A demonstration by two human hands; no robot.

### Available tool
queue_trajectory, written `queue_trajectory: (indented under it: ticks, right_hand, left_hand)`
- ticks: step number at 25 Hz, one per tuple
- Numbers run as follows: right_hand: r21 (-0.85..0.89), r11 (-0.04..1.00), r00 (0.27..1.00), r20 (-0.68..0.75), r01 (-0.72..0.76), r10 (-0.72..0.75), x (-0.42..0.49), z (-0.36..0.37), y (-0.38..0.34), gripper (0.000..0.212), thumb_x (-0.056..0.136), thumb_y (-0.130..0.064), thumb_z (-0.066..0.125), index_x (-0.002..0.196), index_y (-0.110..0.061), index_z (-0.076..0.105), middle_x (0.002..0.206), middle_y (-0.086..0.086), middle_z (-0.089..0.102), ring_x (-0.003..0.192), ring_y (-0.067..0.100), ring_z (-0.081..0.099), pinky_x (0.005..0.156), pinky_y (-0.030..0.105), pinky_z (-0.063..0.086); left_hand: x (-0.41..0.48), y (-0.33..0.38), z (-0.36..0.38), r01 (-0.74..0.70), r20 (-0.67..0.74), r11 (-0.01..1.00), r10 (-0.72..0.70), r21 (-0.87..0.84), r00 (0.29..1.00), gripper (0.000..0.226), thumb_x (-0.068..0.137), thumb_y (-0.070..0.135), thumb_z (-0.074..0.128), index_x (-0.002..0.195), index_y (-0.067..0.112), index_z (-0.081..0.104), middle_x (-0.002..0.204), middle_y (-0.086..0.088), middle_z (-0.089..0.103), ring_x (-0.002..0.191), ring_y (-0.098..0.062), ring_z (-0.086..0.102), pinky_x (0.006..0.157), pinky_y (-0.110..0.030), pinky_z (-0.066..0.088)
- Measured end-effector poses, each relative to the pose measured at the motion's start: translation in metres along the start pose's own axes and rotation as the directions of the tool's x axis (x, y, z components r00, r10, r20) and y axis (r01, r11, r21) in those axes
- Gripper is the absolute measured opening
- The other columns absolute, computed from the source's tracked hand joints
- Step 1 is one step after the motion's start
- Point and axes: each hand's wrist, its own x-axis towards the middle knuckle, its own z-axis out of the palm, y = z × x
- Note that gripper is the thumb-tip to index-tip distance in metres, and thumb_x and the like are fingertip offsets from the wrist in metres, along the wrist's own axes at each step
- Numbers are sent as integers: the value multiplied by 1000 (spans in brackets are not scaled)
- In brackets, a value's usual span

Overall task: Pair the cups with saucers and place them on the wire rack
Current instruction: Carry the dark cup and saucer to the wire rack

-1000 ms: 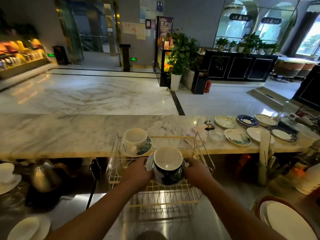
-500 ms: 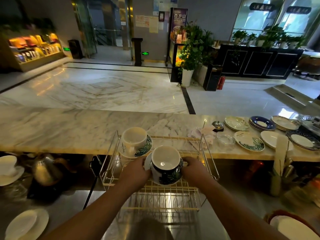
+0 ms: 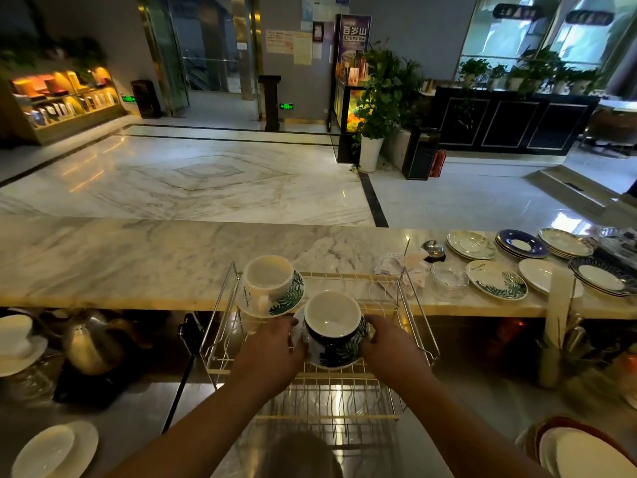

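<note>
A dark leaf-patterned cup (image 3: 332,322) sits on its matching saucer (image 3: 332,360) over the middle of the wire rack (image 3: 220,326). My left hand (image 3: 272,350) grips the saucer's left rim and my right hand (image 3: 389,346) grips its right rim. Whether the saucer touches the rack wires I cannot tell. Behind and to the left, a white cup (image 3: 269,277) stands on a leaf-edged saucer (image 3: 289,300) at the rack's far left corner.
Loose saucers lie on the marble counter (image 3: 138,257) at right: a leaf one (image 3: 496,279), blue ones (image 3: 520,243), white ones (image 3: 537,276). A kettle (image 3: 93,343) and a white cup on a saucer (image 3: 17,339) stand at left. Plates (image 3: 51,450) lie near the front corners.
Both hands have carried the dark cup and saucer slightly forward and down over the rack. The view has shifted a little to the left.
</note>
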Motion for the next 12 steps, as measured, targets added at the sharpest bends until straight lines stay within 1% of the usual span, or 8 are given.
queue_trajectory:
  ticks: [1, 3, 4, 6, 7, 9, 11, 12]
  right_hand:
    - [-62, 997, 999, -36, 35, -37, -6, 0, 0, 41, 92, -29, 61, 132, -27, 57, 97, -12, 62, 82, 5, 63, 60, 19, 45]
    - [-209, 971, 986, -91, 119, -140, -19, 1, 3, 41, 93, -34, 60, 133, -27, 55, 114, -5, 62, 102, 12, 59, 79, 26, 49]
    - [-278, 945, 972, -106, 172, -209, -26, 3, 6, 42, 94, -37, 58, 135, -27, 54, 124, -2, 60, 113, 15, 55, 91, 31, 47]
    - [-366, 891, 944, -86, 268, -319, -40, 7, 11, 50, 95, -39, 55, 142, -24, 50, 140, 0, 55, 131, 18, 45, 106, 34, 37]
    - [-388, 874, 941, -47, 293, -336, -45, 10, 13, 56, 95, -41, 53, 147, -24, 44, 149, 0, 50, 139, 19, 38, 111, 34, 30]
    - [-431, 843, 942, 58, 322, -331, -53, 17, 17, 67, 96, -49, 44, 156, -25, 26, 164, -2, 29, 152, 18, 16, 117, 33, 14]
    - [-475, 808, 936, 136, 350, -326, -57, 24, 21, 76, 95, -59, 35, 159, -26, 9, 168, -6, 9, 152, 14, -5, 118, 32, 3]
    - [-489, 795, 932, 151, 359, -328, -59, 27, 22, 78, 94, -63, 31, 159, -27, 3, 167, -7, 2, 151, 12, -11, 118, 32, 1]
  left_hand:
    - [-4, -1, 1, -56, -29, 998, 56, 33, 998, 37, 97, 56, 48, 124, 31, 58, 118, 4, 67, 103, -16, 63, 81, -36, 53]
    - [-14, -4, 3, -177, -86, 975, 189, 134, 978, 33, 100, 54, 45, 115, 29, 61, 112, 4, 65, 102, -15, 60, 82, -32, 50]
    - [-19, -6, 3, -226, -97, 957, 246, 183, 964, 33, 99, 52, 49, 116, 28, 63, 115, 3, 65, 105, -16, 59, 86, -32, 50]
    - [-29, -10, 4, -284, -66, 929, 306, 236, 950, 47, 93, 52, 56, 129, 24, 62, 135, -2, 62, 122, -21, 56, 102, -36, 47]
    - [-32, -12, 4, -294, -27, 926, 309, 237, 951, 58, 91, 57, 56, 138, 23, 58, 146, -4, 55, 133, -24, 51, 110, -39, 42]
    - [-39, -16, 5, -314, 82, 919, 303, 237, 950, 81, 89, 71, 47, 154, 24, 39, 165, -1, 32, 151, -22, 28, 121, -39, 21]
    - [-42, -18, 8, -337, 158, 907, 305, 252, 939, 94, 87, 84, 35, 162, 30, 14, 169, 7, 5, 156, -13, 0, 123, -35, 1]
    - [-42, -19, 8, -349, 178, 901, 311, 258, 934, 97, 86, 87, 32, 162, 32, 7, 168, 9, -2, 154, -10, -9, 123, -34, -3]
